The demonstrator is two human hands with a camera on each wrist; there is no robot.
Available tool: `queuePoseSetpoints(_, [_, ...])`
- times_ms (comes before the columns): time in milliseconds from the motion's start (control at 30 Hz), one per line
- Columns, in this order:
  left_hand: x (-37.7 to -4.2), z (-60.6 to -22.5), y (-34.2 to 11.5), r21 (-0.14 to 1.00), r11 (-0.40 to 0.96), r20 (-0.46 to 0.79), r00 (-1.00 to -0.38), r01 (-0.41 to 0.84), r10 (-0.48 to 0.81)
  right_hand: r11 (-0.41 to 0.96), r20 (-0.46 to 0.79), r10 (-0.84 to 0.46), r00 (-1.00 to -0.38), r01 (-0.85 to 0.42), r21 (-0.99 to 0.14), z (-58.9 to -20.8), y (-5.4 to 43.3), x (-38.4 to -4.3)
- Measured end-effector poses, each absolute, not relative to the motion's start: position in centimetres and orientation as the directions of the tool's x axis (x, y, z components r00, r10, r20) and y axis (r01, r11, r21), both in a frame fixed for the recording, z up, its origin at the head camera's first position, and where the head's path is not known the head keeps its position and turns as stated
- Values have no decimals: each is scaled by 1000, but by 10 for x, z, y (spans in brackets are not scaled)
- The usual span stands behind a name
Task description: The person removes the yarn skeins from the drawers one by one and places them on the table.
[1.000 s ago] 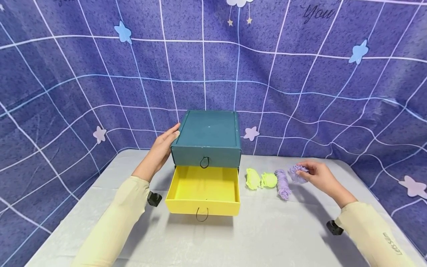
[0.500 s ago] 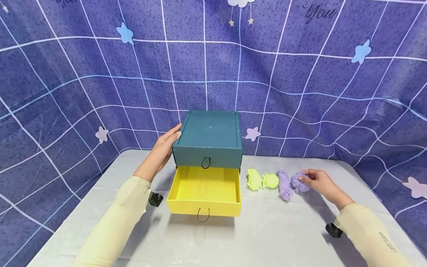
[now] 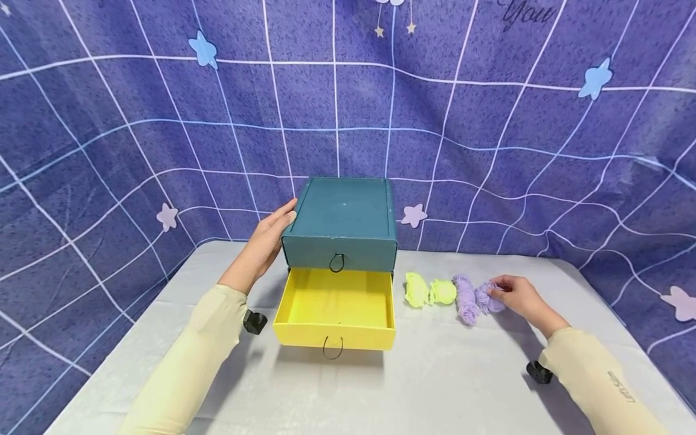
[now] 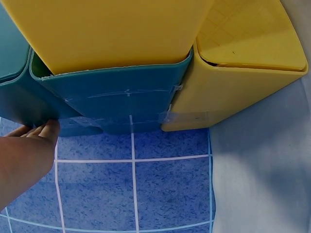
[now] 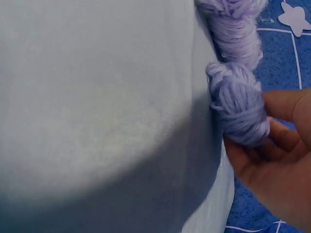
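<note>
My left hand (image 3: 266, 240) rests against the left side of a dark teal drawer unit (image 3: 342, 208), fingers lying along its wall. In the left wrist view, that hand (image 4: 29, 155) touches the teal side. Below the teal section, a yellow drawer (image 3: 334, 335) is pulled out. To the right of the unit, my right hand (image 3: 522, 297) holds a small purple yarn ball (image 3: 488, 298) between thumb and fingers, on the table. The right wrist view has the yarn ball (image 5: 240, 107) between the fingertips, touching a longer purple yarn skein (image 5: 238, 41).
Left of the purple skein (image 3: 465, 300) lie two neon yellow-green yarn bundles, a rounder one (image 3: 443, 292) and a taller one (image 3: 417, 290). A grey cloth covers the table (image 3: 446, 374). Behind it hangs a blue-purple curtain (image 3: 359, 90) with grid lines and stars.
My right hand has lowered the purple yarn ball to the table and moved it left against the purple skein. The left hand stays on the drawer unit.
</note>
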State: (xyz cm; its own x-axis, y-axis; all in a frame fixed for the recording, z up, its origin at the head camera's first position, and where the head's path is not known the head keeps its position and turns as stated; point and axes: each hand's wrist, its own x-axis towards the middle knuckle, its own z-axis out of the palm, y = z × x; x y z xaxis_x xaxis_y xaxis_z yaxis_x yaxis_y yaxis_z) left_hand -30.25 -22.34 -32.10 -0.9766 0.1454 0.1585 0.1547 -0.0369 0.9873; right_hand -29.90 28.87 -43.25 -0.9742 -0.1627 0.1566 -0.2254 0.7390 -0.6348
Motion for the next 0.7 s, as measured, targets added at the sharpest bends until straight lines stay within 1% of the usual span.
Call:
queuePoseSetpoints(133, [-301,-321,-223,988,-30,152,-977,149,151,760,156,-117,-981,-189,-622,-433,291,-299])
queuePoseSetpoints(367, [-302,-320,-223,985,-37,171,-975,168,143,760,85,-61,-994,-102,-642,-434,294,-297])
queuePoseSetpoints(600, [-303,-321,-224,987,-35,160,-978,156,137,759,58,-57,-997,-81,-645,-431,294,-296])
queuePoseSetpoints(700, [-302,-320,-224,987,-36,162,-977,159,142,766,87,-60,-994,-102,-635,-429,292,-296])
